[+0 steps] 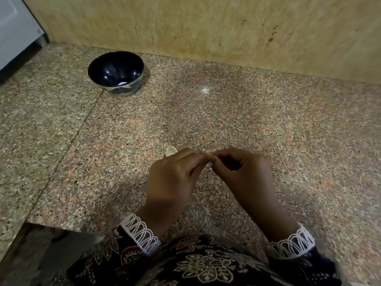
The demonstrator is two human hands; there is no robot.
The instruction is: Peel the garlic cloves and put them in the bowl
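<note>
Fingers (201, 159) of your left hand (171, 180) and right hand (241, 172) are curled and meet tip to tip above the worktop (268, 124), pinching something small between them. The pinched item is almost wholly hidden; only a pale sliver shows at the contact point, so you cannot confirm from this view that it is a garlic clove.

Both hands sit near the front edge of the worktop, held above the surface, backs toward the camera.

One pale garlic piece (170, 151) lies on the worktop just beyond your left hand, partly hidden by the knuckles. Whether it is a clove or loose skin cannot be told.

The bowl (115, 73), dark and glossy inside, stands upright at the far left of the worktop, close to the wall (226, 25), well apart from your hands. A small white patch shows at its bottom; it could be content or a reflection.

Sleeves (142, 232) are dark, patterned, with white lace cuffs at both wrists.
</note>
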